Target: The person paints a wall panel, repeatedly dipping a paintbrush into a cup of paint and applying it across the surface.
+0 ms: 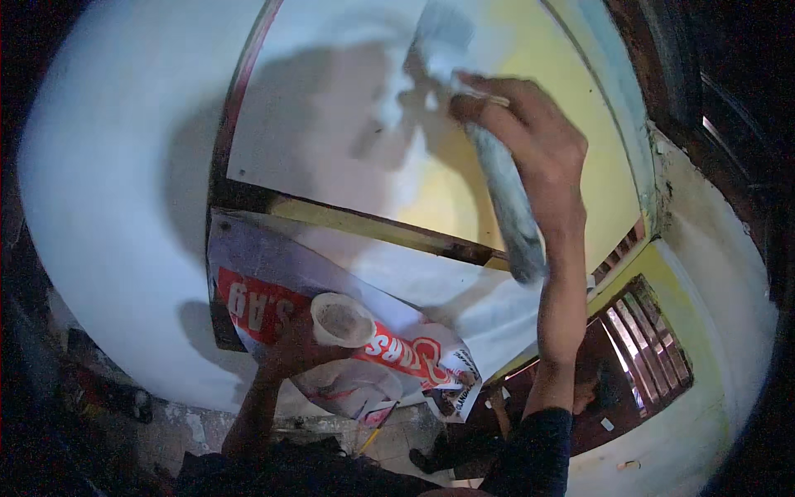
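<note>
My right hand (526, 124) is raised and closed around a broad paintbrush (505, 199), whose long handle is smeared pale grey-blue and hangs down past my wrist. The bristle end points up at the wall panel (563, 124), which is whitish on its left and yellow on its right. Lower left, my left hand (294, 344) grips a small white tub (341, 320) from the side. The tub's mouth faces up, with something pale inside. Behind the tub hangs a printed banner sheet (265, 257) in red, white and purple.
A dark wooden strip (373, 219) runs between panel and banner. At lower right are a slatted window (646, 348) and another person (584, 389), partly hidden by my right arm. A thin yellow stick (370, 441) shows near the tiled floor (406, 435).
</note>
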Demonstrator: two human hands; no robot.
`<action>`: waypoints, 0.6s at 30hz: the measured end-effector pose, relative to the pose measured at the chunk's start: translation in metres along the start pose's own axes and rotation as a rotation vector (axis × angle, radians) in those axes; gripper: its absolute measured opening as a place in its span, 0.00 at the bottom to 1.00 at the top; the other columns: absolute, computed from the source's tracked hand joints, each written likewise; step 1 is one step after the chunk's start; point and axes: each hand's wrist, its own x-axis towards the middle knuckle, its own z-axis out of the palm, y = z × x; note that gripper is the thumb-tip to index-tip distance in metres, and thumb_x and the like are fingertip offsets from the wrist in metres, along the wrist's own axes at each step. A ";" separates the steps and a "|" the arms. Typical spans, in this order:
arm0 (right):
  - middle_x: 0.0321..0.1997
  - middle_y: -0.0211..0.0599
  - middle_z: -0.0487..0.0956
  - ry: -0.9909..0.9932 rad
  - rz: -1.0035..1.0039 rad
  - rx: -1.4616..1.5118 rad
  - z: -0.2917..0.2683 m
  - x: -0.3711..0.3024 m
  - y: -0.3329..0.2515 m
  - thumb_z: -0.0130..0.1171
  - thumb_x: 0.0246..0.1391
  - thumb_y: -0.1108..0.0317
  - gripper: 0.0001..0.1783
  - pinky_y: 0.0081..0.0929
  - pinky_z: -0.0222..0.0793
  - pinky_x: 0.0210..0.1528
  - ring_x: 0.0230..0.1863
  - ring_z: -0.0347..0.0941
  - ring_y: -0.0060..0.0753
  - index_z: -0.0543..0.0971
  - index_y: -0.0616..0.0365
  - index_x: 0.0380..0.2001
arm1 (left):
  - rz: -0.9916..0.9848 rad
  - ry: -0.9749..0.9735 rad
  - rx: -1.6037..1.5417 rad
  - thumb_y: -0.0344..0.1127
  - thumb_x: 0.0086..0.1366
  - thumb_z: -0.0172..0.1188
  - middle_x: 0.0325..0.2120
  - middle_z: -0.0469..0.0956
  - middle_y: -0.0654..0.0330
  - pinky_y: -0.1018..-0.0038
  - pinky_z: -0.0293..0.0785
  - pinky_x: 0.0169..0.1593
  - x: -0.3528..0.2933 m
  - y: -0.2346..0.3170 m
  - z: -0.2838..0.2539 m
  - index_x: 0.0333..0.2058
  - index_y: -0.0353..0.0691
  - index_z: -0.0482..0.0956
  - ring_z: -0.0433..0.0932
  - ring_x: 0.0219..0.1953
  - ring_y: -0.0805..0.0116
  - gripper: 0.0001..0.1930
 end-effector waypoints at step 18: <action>0.40 0.42 0.80 0.129 0.038 0.340 -0.039 0.019 0.059 0.57 0.59 0.75 0.03 0.29 0.77 0.37 0.40 0.78 0.33 0.78 0.62 0.35 | -0.002 -0.113 -0.092 0.55 0.42 0.77 0.53 0.69 0.50 0.56 0.66 0.60 -0.012 0.008 0.000 0.58 0.37 0.61 0.69 0.57 0.53 0.50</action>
